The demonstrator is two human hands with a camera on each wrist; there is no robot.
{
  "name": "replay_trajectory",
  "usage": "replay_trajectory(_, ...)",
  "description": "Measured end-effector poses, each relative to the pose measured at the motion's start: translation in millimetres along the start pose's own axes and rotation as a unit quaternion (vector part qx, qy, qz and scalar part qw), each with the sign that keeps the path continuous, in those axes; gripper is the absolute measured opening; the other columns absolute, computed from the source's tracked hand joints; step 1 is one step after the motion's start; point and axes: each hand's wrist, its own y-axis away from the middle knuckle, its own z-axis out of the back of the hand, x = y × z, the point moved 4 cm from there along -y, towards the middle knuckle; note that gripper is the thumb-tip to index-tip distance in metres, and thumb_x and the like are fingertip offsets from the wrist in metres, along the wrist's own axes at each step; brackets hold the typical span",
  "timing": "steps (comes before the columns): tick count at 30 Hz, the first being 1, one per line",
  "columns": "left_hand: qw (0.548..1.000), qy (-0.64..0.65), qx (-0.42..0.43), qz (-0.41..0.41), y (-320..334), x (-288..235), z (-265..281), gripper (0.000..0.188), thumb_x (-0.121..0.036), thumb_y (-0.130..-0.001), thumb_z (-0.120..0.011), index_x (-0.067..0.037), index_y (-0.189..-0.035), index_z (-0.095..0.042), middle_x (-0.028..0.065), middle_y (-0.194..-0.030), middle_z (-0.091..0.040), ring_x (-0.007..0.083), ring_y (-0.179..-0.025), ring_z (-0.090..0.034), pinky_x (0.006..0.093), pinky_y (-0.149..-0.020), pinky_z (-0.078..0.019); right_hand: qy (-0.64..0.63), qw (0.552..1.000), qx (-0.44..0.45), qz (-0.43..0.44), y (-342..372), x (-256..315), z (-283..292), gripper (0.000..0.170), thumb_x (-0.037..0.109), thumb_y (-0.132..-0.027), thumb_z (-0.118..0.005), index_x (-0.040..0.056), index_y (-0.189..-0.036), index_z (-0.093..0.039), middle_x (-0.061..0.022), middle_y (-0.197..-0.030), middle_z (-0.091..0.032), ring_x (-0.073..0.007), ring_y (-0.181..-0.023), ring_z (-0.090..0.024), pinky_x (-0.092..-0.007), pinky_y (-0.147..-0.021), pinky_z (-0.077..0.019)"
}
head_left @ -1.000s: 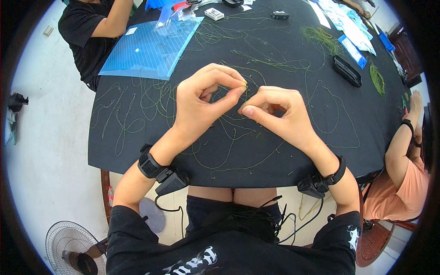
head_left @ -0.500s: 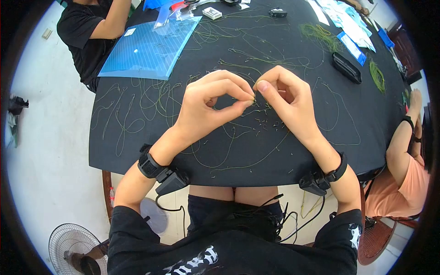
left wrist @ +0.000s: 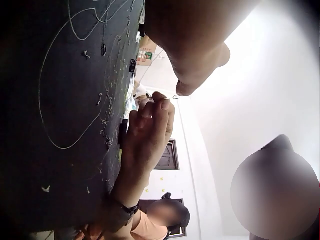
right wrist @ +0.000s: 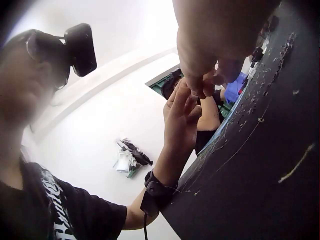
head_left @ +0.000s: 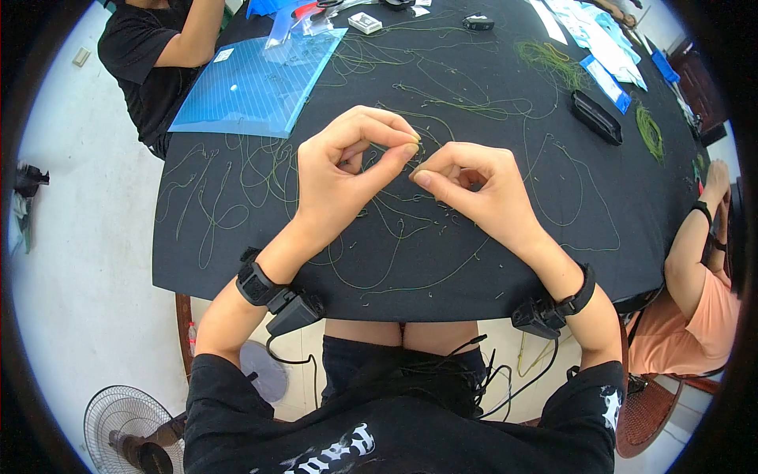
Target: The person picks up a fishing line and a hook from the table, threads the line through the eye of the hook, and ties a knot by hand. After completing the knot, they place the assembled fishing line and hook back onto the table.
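My left hand (head_left: 335,170) is raised over the black table, thumb and forefinger pinching a tiny fish hook (left wrist: 175,97) that pokes out past the fingertips in the left wrist view. Just below and to the right of it, my right hand (head_left: 478,182) has its thumb and forefinger pressed together on a thin fishing line, mostly hidden by the fingers. A small gap separates the two sets of fingertips in the head view. Under the hands, several small dark hooks (head_left: 446,212) and loose lengths of green line (left wrist: 41,75) lie scattered on the cloth.
A blue clear folder (head_left: 245,87) lies at the back left. Toward the right are a black case (head_left: 597,120), a coil of green line (head_left: 650,134) and a tangled bundle (head_left: 549,59). Other people sit at the left and right edges.
My right hand went up to the left fingertips, then came back down and left, now slightly apart from them. The left hand dipped right and returned up and left.
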Motion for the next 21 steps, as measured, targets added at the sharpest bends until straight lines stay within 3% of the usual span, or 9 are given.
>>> replay_trajectory(15, 1.0, 0.012, 0.003, 0.006, 1, 4, -3, 0.006, -0.002, -0.077, -0.07, -0.005, -0.081, -0.068, 0.0014, -0.091, -0.067, -0.0042, -0.052, -0.033, 0.0147, -0.044, -0.0212, 0.105, 0.983, -0.015, 0.151, 3, 12, -3, 0.008, 0.009, -0.077, -0.071, 0.0046, -0.081, -0.065, -0.0055, -0.065, -0.054, -0.0147, -0.052, -0.048, -0.0281, -0.048, -0.0383)
replay_trajectory(18, 1.0, -0.006, 0.002, -0.017, -1, 2, -2, 0.006, -0.001, -0.077, -0.07, -0.005, -0.081, -0.068, 0.0011, -0.09, -0.066, -0.0034, -0.057, -0.042, 0.0143, -0.045, -0.026, 0.108, 0.974, -0.039, 0.197, 4, 16, -1, 0.009, 0.009, -0.076, -0.071, 0.0045, -0.081, -0.064, -0.0052, -0.065, -0.053, -0.0154, -0.054, -0.049, -0.0284, -0.049, -0.0386)
replay_trajectory(21, 0.998, -0.038, 0.01, -0.046, -2, -10, -3, 0.008, 0.0, -0.075, -0.071, -0.005, -0.079, -0.067, 0.0019, -0.089, -0.066, 0.0031, -0.067, -0.054, 0.0171, -0.051, -0.0365, 0.11, 0.968, -0.062, 0.216, 5, 21, 2, 0.009, 0.008, -0.077, -0.07, 0.0037, -0.08, -0.063, -0.0053, -0.066, -0.052, -0.0154, -0.054, -0.047, -0.028, -0.05, -0.038)
